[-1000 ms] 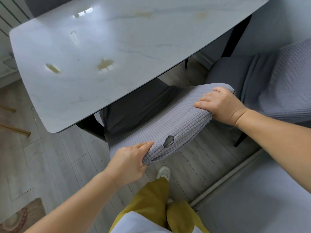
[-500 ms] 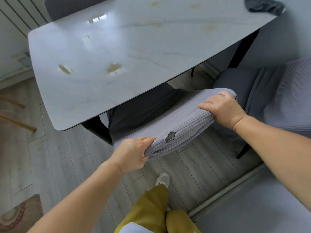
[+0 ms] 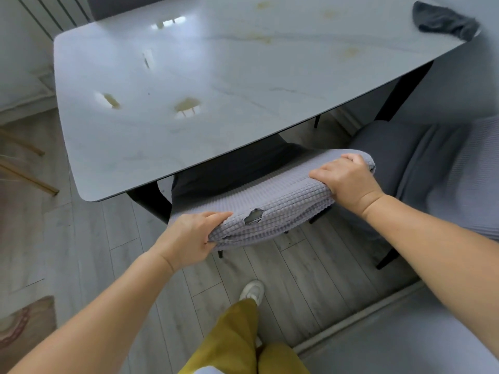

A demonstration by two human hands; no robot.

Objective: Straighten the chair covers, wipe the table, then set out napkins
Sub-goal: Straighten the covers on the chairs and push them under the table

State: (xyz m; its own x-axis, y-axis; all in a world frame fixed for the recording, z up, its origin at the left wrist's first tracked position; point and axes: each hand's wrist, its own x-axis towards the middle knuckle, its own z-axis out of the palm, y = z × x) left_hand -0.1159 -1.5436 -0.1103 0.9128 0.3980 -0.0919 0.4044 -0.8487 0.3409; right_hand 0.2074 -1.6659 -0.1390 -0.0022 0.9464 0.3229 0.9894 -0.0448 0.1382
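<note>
Fingers [image 3: 328, 172] of the right hand [image 3: 348, 182] curl over the top edge of the pale lilac waffle-weave stretch chair cover [image 3: 283, 201], bunching the fabric at its right corner, while the left hand [image 3: 186, 238] pinches the cover's left corner between thumb and fingers, closed tight on the cloth. Both hands hold the cover where it caps the backrest of the dark grey upholstered chair [image 3: 229, 171], whose seat is tucked under the edge of the glossy white marble-look table [image 3: 189, 63]. Between the two hands, nearer the left, a ragged hole [image 3: 254, 215] gapes in the weave — the main hazard, judging from how things lie. A hard pull downward or sideways to square the cover would put its strain across that torn spot, and the knit looks stretchy enough to let the tear run. Uneven pulling, one hand harder than the other, would likely drag the seam askew or pop one corner off the backrest. A sharp tug could also rock the chair into the table edge. Farther out, yellowish smears [image 3: 186, 106] mark the tabletop and a crumpled dark grey cloth [image 3: 445, 21] lies at its far right corner, so the wiping looks not yet done. No napkins are in view, and a second chair [image 3: 421, 155] with a rumpled cover stands just beside.
</note>
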